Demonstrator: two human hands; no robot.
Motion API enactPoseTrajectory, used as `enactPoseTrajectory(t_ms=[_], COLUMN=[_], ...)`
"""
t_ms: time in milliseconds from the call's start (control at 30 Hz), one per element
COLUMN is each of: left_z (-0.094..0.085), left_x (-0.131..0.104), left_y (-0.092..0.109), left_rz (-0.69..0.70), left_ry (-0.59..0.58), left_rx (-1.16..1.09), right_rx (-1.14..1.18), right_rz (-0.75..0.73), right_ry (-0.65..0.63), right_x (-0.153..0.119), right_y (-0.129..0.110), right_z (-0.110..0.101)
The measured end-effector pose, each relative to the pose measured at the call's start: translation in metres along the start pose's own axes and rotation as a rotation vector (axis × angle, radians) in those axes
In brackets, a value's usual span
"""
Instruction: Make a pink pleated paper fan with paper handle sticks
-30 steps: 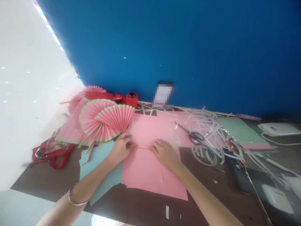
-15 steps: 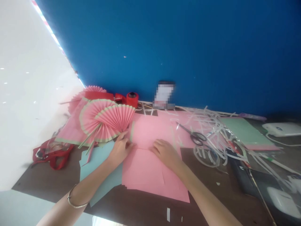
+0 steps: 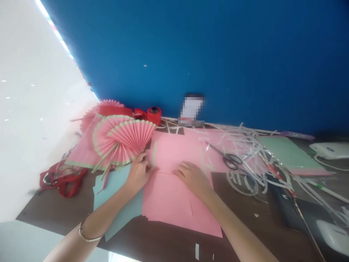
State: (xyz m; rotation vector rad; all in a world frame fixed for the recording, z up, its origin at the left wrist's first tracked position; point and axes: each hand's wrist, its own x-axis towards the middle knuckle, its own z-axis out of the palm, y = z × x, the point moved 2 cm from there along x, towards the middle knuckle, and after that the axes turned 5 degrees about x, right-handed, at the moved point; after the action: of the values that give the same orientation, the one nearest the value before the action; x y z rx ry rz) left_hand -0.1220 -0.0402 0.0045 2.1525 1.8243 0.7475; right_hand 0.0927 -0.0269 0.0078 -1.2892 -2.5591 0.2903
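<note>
A sheet of pink paper point(image 3: 177, 145) lies in front of me, with a green strip along its left side and a crease or edge running across between my hands. At the left end of that edge, my left hand point(image 3: 140, 171) has thumb and fingers closed on the paper, its knuckles close to the tip of a pleated pink fan point(image 3: 133, 136) with a green rim. My right hand point(image 3: 192, 178) grips the same edge further right, fingers bent together. More pink sheets point(image 3: 174, 203) lie beneath. Blue-green paper point(image 3: 120, 203) is under my left forearm.
Scissors point(image 3: 231, 160) and many thin white strips point(image 3: 253, 156) lie to the right. Further right are green sheets point(image 3: 289, 153) and a white device point(image 3: 331, 150). A phone-like object point(image 3: 192, 109) leans on the blue wall point(image 3: 204, 54). Red tape point(image 3: 154, 116) and red straps point(image 3: 65, 182) are left.
The pleated fan beside my left hand has shifted slightly left. Both hands stay at the paper's edge, almost unmoved. The whole view has shifted a little.
</note>
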Motion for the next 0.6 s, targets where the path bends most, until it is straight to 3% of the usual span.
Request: enactPoseTrajectory(t_ms=[400, 600], left_z=[0.003, -0.006], left_x=[-0.003, -0.005], left_y=[0.002, 0.012], left_rz=[0.075, 0.212], left_ry=[-0.021, 0.090], left_rx=[0.122, 0.289], right_rx=[-0.143, -0.220], right_rz=[-0.173, -0.202], right_ry=[0.013, -0.042], right_x=[-0.004, -0.002], right_y=[0.003, -0.003], right_z=[0.007, 0.000])
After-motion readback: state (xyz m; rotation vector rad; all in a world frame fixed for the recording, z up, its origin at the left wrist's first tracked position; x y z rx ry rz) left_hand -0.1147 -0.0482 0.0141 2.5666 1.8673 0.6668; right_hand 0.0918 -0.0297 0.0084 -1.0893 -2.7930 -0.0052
